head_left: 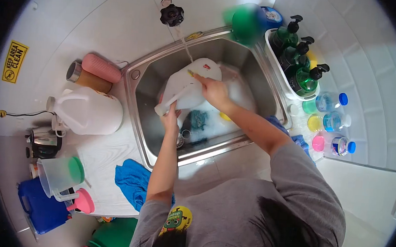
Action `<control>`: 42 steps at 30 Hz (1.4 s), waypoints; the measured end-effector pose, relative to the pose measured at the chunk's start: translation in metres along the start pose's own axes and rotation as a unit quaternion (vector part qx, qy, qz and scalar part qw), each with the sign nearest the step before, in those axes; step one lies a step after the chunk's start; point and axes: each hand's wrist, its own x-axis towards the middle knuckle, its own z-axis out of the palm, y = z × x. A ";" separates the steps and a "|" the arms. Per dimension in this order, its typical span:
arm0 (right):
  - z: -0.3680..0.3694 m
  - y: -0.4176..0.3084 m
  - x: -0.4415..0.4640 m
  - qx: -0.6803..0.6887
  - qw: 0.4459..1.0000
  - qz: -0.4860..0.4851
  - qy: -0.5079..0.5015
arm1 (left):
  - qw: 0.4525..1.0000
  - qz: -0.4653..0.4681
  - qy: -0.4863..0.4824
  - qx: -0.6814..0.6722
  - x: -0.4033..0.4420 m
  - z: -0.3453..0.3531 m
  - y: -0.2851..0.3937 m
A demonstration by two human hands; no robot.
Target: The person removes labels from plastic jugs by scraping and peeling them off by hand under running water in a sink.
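Note:
Over the steel sink (132,98), my left hand (170,117) is closed round the neck end of a white plastic jug (181,78), which lies tilted. My right hand (215,91) is closed on a small yellow-green thing (191,73), perhaps a sponge or scraper, pressed to the jug's side. Water runs from the black-handled tap (172,15) onto the jug. Below the jug, soapy water (244,92) fills part of the sink, with a teal scrubber or cloth (198,120) and a yellow object (225,116) in it.
Left of the sink stand a second white jug (93,111), a pink cylinder (101,68) and a clear pitcher (56,174). A blue cloth (132,182) lies at the front. To the right are a white basket (280,65) of green pump bottles and several small bottles (332,103).

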 end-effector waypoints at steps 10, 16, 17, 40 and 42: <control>0.014 -0.010 -0.007 -0.068 0.995 -0.069 0.030 | 0.998 -0.027 0.052 -0.010 -0.015 -0.009 0.009; 0.014 0.016 -0.004 -0.075 0.993 -0.078 0.043 | 0.999 0.002 0.048 -0.017 -0.006 -0.006 0.009; 0.017 0.014 -0.008 -0.058 0.994 -0.082 0.042 | 0.999 -0.001 0.046 -0.014 -0.006 -0.011 0.008; -0.001 0.002 0.011 -0.064 0.991 0.035 -0.108 | 0.997 0.040 0.061 0.028 -0.002 -0.012 0.017; -0.017 0.011 -0.001 -0.018 0.997 0.023 -0.076 | 0.996 0.059 0.054 0.044 -0.008 -0.005 0.015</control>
